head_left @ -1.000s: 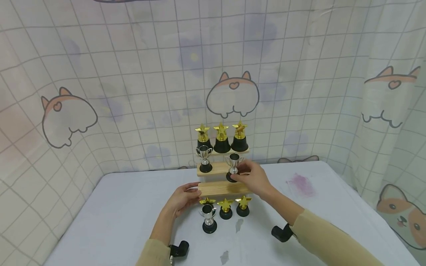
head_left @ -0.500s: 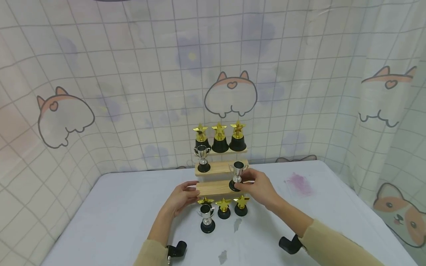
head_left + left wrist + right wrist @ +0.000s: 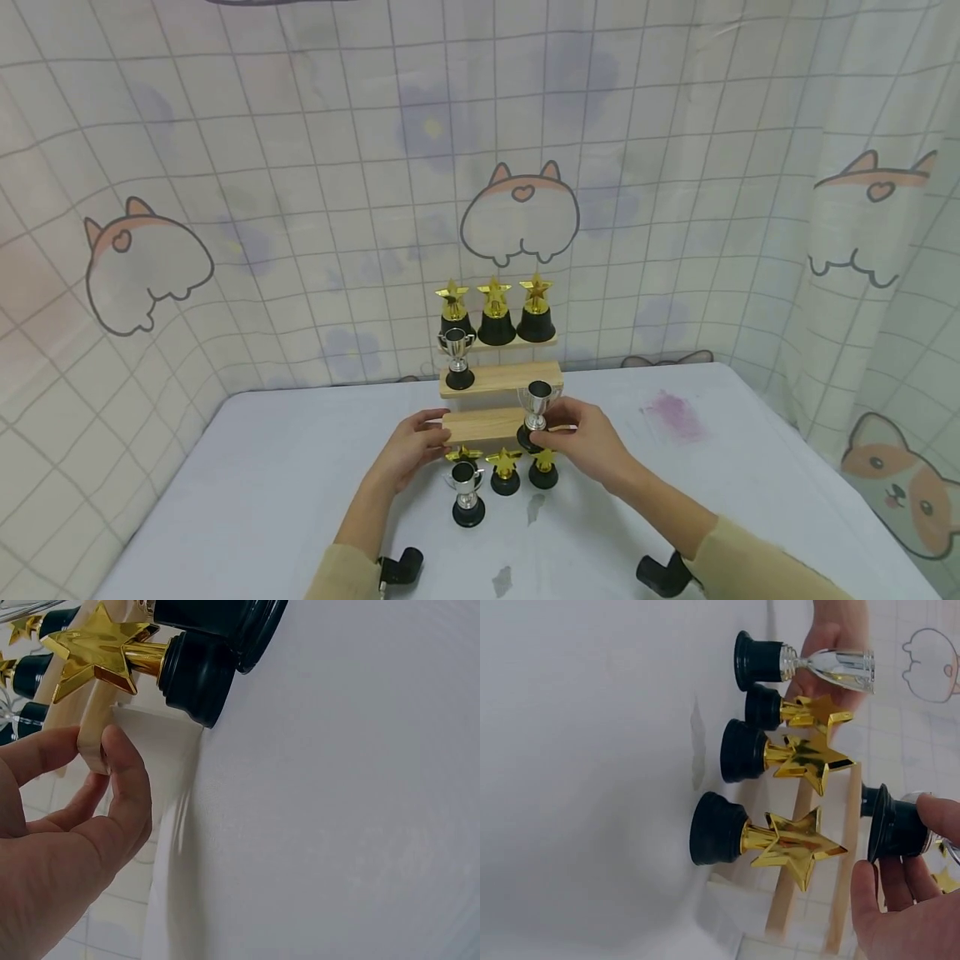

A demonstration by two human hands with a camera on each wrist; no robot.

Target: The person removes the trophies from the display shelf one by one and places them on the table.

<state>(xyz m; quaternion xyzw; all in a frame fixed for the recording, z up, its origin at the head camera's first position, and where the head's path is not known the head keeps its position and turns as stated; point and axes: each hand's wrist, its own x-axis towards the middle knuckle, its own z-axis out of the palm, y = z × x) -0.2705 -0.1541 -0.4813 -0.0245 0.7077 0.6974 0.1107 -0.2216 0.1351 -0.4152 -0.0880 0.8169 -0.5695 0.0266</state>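
My left hand (image 3: 408, 450) pinches the left end of the lowest board (image 3: 480, 425) of a stepped wooden display rack; in the left wrist view, thumb and fingers close around the board end (image 3: 91, 754). In front of that board's right end, my right hand (image 3: 588, 437) holds a small silver cup trophy (image 3: 537, 398) upright by its black base (image 3: 900, 829). The held cup overlaps a gold star trophy (image 3: 543, 477) standing below on the table. Beside that stand two more star trophies (image 3: 505, 471), and a second silver cup (image 3: 467, 500) is nearest the front.
Another silver cup (image 3: 457, 367) stands at the left of the middle board (image 3: 502, 377). Three larger gold star trophies (image 3: 495, 312) line the top board. A white cloth covers the table (image 3: 300, 467), and a printed curtain (image 3: 337, 208) hangs behind.
My right hand has brought the silver cup forward and down from the middle board to in front of the lowest board. The left hand keeps its hold on the board.
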